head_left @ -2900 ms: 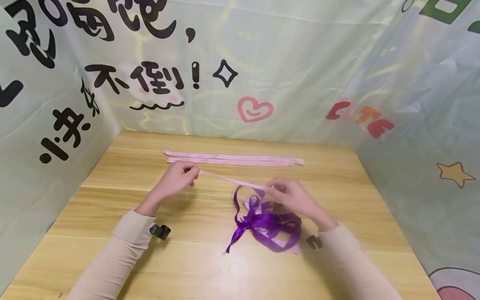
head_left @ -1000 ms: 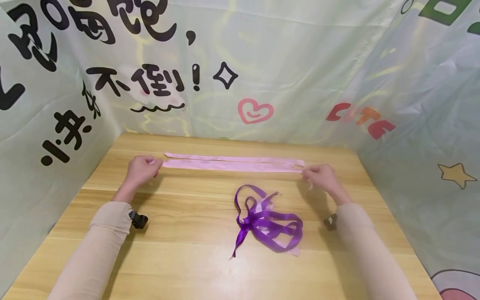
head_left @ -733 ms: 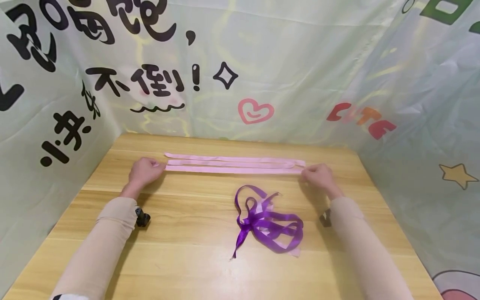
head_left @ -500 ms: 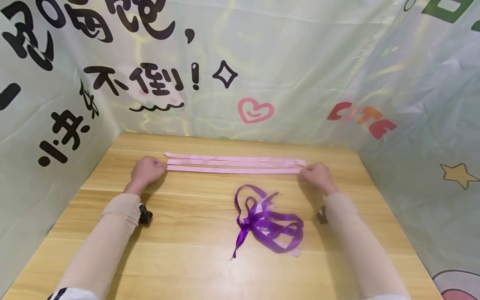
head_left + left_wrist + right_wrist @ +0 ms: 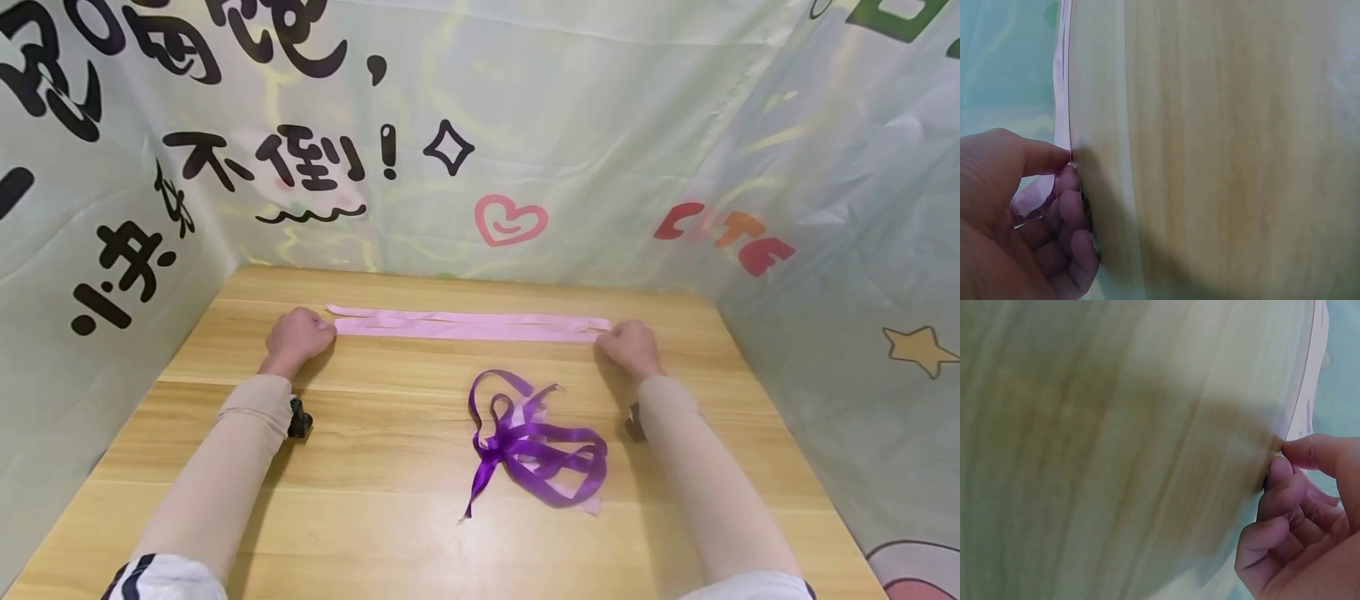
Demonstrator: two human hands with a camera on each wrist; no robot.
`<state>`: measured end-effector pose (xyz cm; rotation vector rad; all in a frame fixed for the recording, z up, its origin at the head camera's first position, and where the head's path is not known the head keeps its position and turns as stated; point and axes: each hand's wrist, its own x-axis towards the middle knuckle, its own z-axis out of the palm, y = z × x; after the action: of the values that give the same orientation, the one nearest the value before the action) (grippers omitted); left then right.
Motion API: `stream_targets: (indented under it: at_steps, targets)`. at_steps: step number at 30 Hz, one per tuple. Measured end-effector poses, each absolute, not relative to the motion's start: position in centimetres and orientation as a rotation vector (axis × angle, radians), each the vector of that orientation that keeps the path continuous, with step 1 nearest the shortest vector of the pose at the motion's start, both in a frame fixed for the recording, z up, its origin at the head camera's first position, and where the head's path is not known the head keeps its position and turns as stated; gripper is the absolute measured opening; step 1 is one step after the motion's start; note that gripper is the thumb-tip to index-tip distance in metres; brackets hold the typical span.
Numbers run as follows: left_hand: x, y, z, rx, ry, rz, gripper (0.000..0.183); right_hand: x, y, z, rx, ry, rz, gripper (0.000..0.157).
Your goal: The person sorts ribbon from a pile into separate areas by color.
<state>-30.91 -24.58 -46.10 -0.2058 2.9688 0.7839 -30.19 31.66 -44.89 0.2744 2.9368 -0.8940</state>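
Observation:
A pink ribbon [image 5: 465, 335] stretches straight from side to side near the back of the table, held at both ends. My left hand [image 5: 300, 335] pinches its left end between thumb and fingertips; in the left wrist view a loose pink tail [image 5: 1034, 199] shows behind the curled fingers. At the right end, my right hand [image 5: 632, 345] pinches it, the thumb [image 5: 1310, 450] pressed to the index finger. Just behind lie other pink ribbon lengths [image 5: 465, 317], parallel and nearly touching the held one in the head view.
Nearer me, right of centre, lies a loose bundle of purple ribbon [image 5: 504, 437], knotted and looped, with pale pink ribbon [image 5: 590, 505] under it. The wooden table [image 5: 360, 500] is enclosed by printed cloth walls [image 5: 600, 125] at back and sides.
Both hands drew apart, pulling the slanted pink ribbon straight, and carried it from above the purple bundle back beside the other pink lengths. Lately it edged closer to them as my hands shifted slightly inward.

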Motion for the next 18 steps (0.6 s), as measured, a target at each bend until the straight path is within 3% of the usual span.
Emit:
stream_targets:
  at_steps: [10,14,18]
  targets:
    - [-30.7,-24.3,-45.8,-0.247,2.986,0.763,0.031,-30.1,31.7,-44.7,0.313,2.922,-0.885,0.028]
    - [-30.6,-24.6,-45.8,-0.235,2.993,0.759,0.037,-29.7,31.8,-44.5,0.347,2.915,-0.918,0.025]
    - [-30.3,-24.6,-45.2,-0.227,3.046,0.748,0.048,-29.3,32.1,-44.0,0.419,2.922,-1.031,0.053]
